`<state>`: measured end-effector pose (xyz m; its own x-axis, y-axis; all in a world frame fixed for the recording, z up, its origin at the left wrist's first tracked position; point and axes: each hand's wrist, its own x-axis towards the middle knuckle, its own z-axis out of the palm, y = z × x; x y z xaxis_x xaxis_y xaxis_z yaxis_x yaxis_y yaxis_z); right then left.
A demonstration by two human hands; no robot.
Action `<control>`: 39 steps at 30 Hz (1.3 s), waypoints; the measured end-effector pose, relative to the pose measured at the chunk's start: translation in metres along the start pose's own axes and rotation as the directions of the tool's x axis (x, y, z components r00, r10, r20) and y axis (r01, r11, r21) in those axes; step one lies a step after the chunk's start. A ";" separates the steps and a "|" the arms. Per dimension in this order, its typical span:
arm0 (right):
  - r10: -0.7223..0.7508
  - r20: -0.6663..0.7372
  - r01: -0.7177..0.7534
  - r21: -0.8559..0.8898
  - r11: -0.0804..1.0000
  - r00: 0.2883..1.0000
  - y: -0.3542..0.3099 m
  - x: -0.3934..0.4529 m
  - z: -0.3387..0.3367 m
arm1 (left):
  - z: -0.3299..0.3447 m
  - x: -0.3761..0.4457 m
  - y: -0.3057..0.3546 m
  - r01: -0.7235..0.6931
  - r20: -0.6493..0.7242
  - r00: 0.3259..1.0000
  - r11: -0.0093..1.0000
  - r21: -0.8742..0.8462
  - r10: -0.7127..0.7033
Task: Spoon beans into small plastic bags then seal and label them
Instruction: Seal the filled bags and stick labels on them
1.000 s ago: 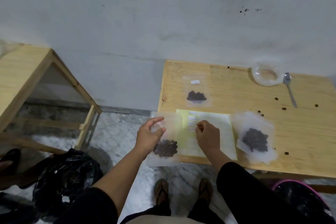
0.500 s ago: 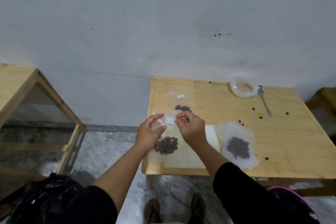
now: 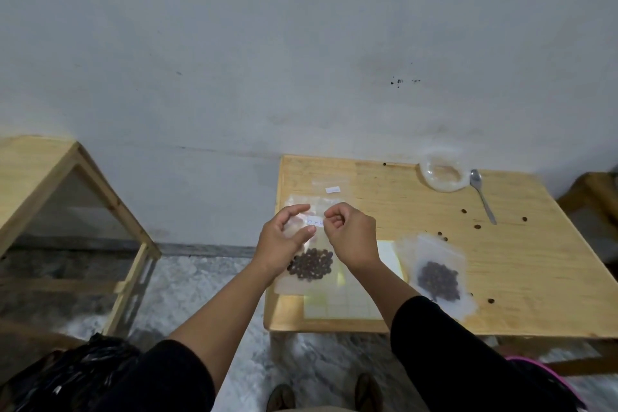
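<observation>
My left hand (image 3: 284, 241) holds up a clear plastic bag of dark beans (image 3: 309, 264) above the pale wooden counter (image 3: 521, 278), fingers curled on its edge; my right hand (image 3: 351, 237) pinches a small white paper label (image 3: 315, 221) against its top.

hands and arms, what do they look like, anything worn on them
Both hands are bare: no gloves, rings or watch show on the left hand or the right hand. The forearms are uncovered too; black sleeves begin about the elbows.
</observation>
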<state>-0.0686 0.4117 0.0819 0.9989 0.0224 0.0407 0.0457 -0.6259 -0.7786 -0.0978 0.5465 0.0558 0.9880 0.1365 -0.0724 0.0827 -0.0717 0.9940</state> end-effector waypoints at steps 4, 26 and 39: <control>-0.025 -0.004 0.025 -0.016 1.000 1.000 -0.002 0.000 -0.001 | 0.002 0.001 0.001 -0.004 -0.054 0.999 0.999 -0.033 0.002; 0.258 -0.051 -0.218 0.393 0.893 0.965 0.002 -0.005 -0.005 | 0.024 0.011 0.007 0.076 -0.149 0.986 0.997 -0.020 -0.078; 0.181 0.006 -0.169 0.394 0.903 0.983 0.031 0.037 -0.003 | 0.043 0.056 0.006 0.151 -0.296 0.944 0.989 -0.001 -0.144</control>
<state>-0.0302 0.3906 0.0618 0.9907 -0.0869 -0.1050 -0.1244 -0.2618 -0.9571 -0.0364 0.5111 0.0538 0.8823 0.4319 -0.1872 0.2303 -0.0493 0.9719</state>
